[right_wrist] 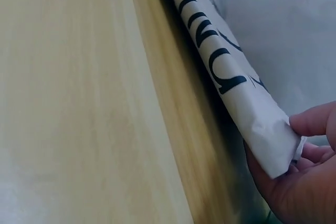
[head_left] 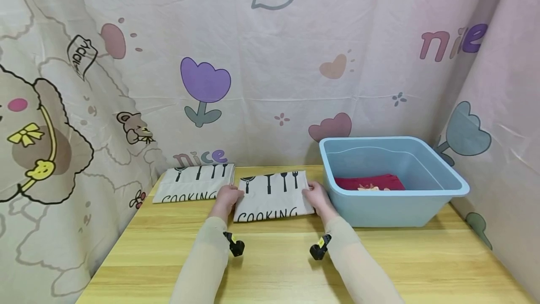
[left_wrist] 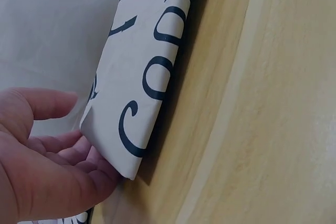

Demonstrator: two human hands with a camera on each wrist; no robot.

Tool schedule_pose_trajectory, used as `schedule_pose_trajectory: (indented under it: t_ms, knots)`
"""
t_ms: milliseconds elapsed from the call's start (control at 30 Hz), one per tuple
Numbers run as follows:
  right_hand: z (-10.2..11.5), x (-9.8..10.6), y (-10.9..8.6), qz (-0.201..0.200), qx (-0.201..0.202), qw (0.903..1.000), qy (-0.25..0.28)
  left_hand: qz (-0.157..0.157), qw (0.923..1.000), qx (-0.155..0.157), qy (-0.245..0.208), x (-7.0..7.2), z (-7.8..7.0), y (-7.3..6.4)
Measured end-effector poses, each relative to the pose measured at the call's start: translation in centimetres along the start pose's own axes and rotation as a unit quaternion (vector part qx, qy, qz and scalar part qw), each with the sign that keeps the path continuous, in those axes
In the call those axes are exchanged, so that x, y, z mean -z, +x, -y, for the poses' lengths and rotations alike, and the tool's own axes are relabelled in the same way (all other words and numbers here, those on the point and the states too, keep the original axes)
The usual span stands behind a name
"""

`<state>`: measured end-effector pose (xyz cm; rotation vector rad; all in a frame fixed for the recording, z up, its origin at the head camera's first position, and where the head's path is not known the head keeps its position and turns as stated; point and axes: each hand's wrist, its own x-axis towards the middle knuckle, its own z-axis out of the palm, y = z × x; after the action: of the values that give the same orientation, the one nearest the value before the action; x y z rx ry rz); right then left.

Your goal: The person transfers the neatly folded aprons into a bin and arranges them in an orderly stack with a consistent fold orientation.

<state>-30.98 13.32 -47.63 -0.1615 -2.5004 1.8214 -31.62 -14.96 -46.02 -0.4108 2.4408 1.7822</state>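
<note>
Wooden table (head_left: 278, 266), printed curtain (head_left: 261, 79) behind. Folded cloth (head_left: 272, 200) between the two grips, long axis left-right: left hand (head_left: 228, 197) curls round one end, right hand (head_left: 316, 196) pinches the other. Tub (head_left: 388, 208) nearer right, second cloth (head_left: 191, 183) nearer left.

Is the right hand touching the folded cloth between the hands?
Touching: the right wrist view shows the right hand gripping the end of the folded cloth, thumb against its edge.
</note>
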Motion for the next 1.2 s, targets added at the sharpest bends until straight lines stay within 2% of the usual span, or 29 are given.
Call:
schedule_pose_trajectory:
  t_ms: [133, 267, 433, 633, 833, 1000, 1200]
  knots:
    - [0.0, 0.1, -0.4, 0.03, -0.03, 0.9972, 0.061, 0.008, 0.9999, 0.007, -0.008, 0.2, 0.5, 0.3]
    - [0.3, 0.2, -0.8, 0.058, -0.055, 0.9873, 0.137, 0.024, 0.999, 0.01, -0.035, 0.6, 0.7, 0.1]
    - [0.7, 0.4, -1.3, 0.083, -0.051, 0.976, 0.194, 0.045, 0.9948, 0.002, -0.092, 1.4, 0.9, -0.4]
    - [1.4, 0.8, -1.9, 0.114, -0.044, 0.9647, 0.233, 0.059, 0.9908, -0.001, -0.122, 2.8, 0.7, -1.1]
    - [2.2, 1.2, -2.3, 0.132, -0.036, 0.9586, 0.25, 0.073, 0.9862, -0.008, -0.148, 4.2, 0.3, -1.7]
    - [2.8, 1.5, -2.6, 0.145, -0.026, 0.9549, 0.258, 0.095, 0.9837, -0.012, -0.152, 5.1, -0.6, -2.4]
    - [3.4, 1.9, -3.0, 0.159, -0.022, 0.9511, 0.264, 0.12, 0.981, -0.033, -0.149, 6.4, -1.3, -2.9]
